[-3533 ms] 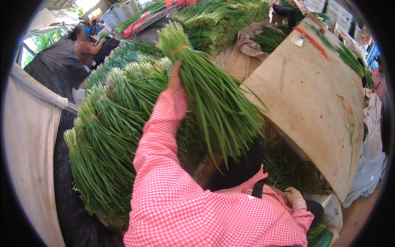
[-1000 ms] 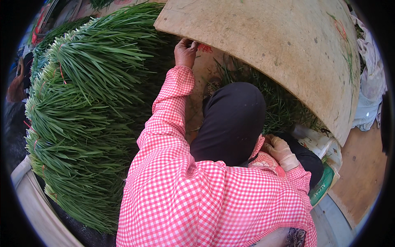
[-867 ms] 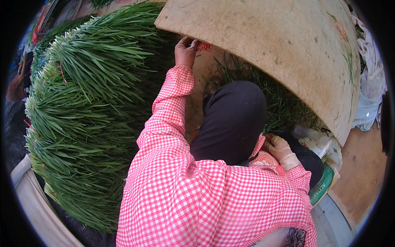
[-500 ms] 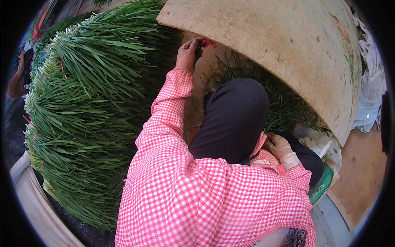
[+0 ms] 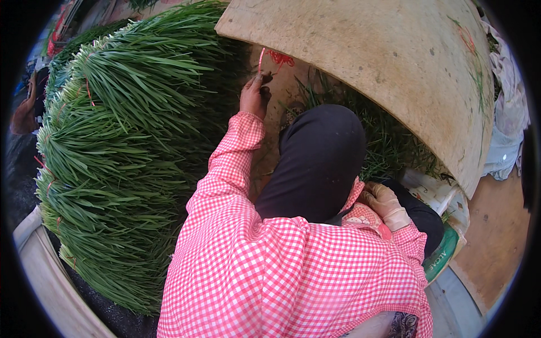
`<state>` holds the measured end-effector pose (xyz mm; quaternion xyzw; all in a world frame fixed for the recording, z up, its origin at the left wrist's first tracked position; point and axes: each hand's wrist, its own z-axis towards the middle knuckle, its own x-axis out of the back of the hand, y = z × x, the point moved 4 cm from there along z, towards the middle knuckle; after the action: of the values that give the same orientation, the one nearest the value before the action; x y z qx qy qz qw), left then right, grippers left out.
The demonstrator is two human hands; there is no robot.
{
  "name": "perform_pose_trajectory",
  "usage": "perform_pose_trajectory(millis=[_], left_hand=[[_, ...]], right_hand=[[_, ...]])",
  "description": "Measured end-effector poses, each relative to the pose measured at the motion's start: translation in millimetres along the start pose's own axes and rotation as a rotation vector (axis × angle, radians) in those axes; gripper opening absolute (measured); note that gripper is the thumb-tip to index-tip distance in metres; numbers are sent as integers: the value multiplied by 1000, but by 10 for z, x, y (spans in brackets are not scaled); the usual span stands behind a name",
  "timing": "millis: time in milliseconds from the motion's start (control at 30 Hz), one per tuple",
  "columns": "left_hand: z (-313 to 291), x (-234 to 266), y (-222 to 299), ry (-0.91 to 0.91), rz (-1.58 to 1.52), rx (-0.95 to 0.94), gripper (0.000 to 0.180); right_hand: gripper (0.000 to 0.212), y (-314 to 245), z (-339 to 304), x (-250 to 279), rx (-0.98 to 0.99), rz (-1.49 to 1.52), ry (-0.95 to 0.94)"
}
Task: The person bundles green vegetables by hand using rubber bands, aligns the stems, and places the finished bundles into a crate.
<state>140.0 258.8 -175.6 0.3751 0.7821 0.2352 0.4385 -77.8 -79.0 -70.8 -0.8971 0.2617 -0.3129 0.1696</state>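
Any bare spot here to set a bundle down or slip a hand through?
The board is mostly bare. A narrow gap runs between the stacked greens and the knee, where the left hand pinches a red band. Under the board it's crowded with loose greens.

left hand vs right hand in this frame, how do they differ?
The left hand is bare; the right hand wears a pale glove. The left hand is stretched far forward beside the stacked green bundles, pinching a red band; the right hand is tucked close by the dark trouser knee. Both come from pink checked sleeves.
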Motion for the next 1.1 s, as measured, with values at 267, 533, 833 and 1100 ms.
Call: perform_pose_trajectory(millis=[267,533,833,1100], left_hand=[[-547,440,-9,-47,-234,54,14],[-1162,175,443,-58,9,-112,14],[-1514,-499,847,-218,178,-219,18],[-1777,-781,1485,-175,174,-463,18]], right_hand=[[32,-33,-28,14,9,-3,4],[32,-117,-66,47,13,-9,-15],[34,-55,-92,10,-3,-26,-39],[43,-83,-137,37,-19,-168,-28]])
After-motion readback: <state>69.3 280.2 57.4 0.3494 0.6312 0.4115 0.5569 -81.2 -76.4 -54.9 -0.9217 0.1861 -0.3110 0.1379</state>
